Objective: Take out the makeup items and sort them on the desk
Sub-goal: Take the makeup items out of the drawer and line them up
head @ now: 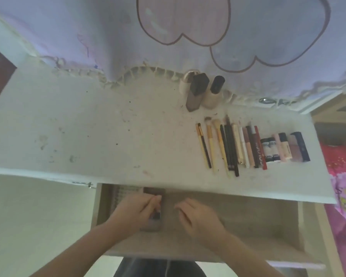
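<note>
Item in hand: a dark, flat, oblong palette (153, 208), lying in the open drawer (248, 220) below the front edge of the desk (108, 126), toward the drawer's left end. Its long axis runs front to back, away from the person, with the far end tucked just under the desk edge and the near end well short of the drawer's front wall. Left hand (134, 213): over the palette's left side, fingers curled onto it and apparently gripping it by the middle; how firm the hold is cannot be told through the blur. Right hand (198, 216): just beside the palette on its right, apart from it, fingers loosely bent and holding nothing. The left hand is therefore the nearer, and already on the item. Beside the palette to the left, a pale ribbed object (121, 193), not identifiable. Already sorted on the desk, right half: a row of brushes and pencils (218, 146) laid parallel, tubes and small bottles (284, 146) continuing the row rightward, and upright bottles (205, 90) behind them. Judgement: the lift calls for drawing the palette toward the person along its own length to free the far end from under the desk edge, then up and rightward to the sorted row.
</note>
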### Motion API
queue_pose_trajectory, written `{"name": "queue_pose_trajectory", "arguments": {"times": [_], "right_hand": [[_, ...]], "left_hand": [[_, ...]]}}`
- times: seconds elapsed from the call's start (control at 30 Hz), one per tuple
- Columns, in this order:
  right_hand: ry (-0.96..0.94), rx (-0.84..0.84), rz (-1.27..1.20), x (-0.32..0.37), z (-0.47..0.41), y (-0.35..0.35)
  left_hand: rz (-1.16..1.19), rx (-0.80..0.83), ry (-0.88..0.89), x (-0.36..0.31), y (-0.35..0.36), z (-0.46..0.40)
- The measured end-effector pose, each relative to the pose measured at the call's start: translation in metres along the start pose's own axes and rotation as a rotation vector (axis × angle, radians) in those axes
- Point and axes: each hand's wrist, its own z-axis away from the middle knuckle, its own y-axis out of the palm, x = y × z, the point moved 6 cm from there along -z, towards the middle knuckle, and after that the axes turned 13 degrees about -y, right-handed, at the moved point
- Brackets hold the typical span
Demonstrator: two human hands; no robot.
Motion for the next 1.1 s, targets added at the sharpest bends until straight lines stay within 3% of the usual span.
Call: {"name": "queue_pose_trajectory", "arguments": {"times": [0.1, 0.2, 0.37, 0.43, 0.47, 0.53, 0.63, 0.73, 0.83, 0.97, 1.03, 1.1], "right_hand": [[0.169, 0.152, 0.100, -0.037, 0.003, 0.045], [0.151, 0.055, 0.251, -0.049, -0.027, 0.050], [0.131, 0.173, 0.238, -0.060, -0.036, 0.072], [0.245, 0.244, 0.166, -0.067, -0.016, 0.078], [0.252, 0.246, 0.259, -0.069, -0.008, 0.079], [0.269, 0.262, 0.269, -0.068, 0.012, 0.080], [0.297, 0.409, 0.174, -0.056, 0.038, 0.074], [0.239, 0.365, 0.105, -0.040, 0.046, 0.047], [0.220, 0.245, -0.117, -0.015, 0.031, -0.010], [0.351, -0.155, -0.383, -0.011, -0.009, -0.114], [0.407, -0.374, -0.416, -0.031, -0.039, -0.151], [0.427, -0.486, -0.384, -0.049, -0.076, -0.171]], "left_hand": [[-0.178, 0.024, -0.044, 0.043, 0.054, 0.000], [-0.293, -0.091, -0.091, 0.060, 0.077, -0.025], [-0.688, -0.089, -0.191, 0.053, 0.097, -0.029], [-0.719, -0.107, -0.207, 0.051, 0.094, -0.027], [-0.717, -0.118, -0.188, 0.048, 0.092, -0.025], [-0.734, -0.249, -0.079, 0.040, 0.084, -0.027], [-0.799, -0.154, -0.058, 0.031, 0.072, -0.029], [-0.674, 0.014, -0.108, 0.037, 0.072, -0.027], [-0.356, 0.080, -0.060, 0.025, 0.050, -0.004], [0.126, 0.005, -0.061, -0.004, -0.021, 0.015], [0.402, -0.065, -0.079, -0.023, -0.058, 0.004], [0.595, -0.113, -0.105, -0.040, -0.079, -0.020]]}}
